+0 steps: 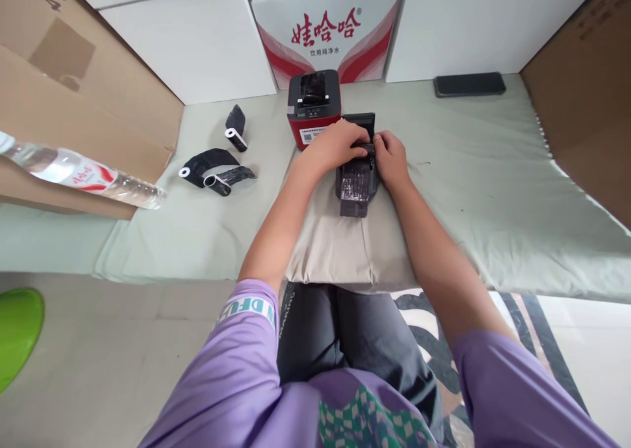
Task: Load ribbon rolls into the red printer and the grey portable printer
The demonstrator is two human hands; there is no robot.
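A small black portable printer [372,174] sits on the cloth in front of me with its black lid [363,123] raised. A strip of blackened paper with whitish streaks [353,195] comes out of it towards me. My left hand [340,140] reaches over the printer from the left, its thumb and fingers closed at the dark roll [365,149] inside. That roll is mostly hidden. My right hand [391,156] is closed against the printer's right side, thumb near the lid's hinge.
Behind my left hand stands a red and black box-shaped printer [314,103]. Several small rolls of blackened paper [210,162] lie to the left, near a water bottle [81,170]. A black phone [470,85] rests at the back right. White cartons [325,34] line the back; brown cartons [98,87] flank both sides.
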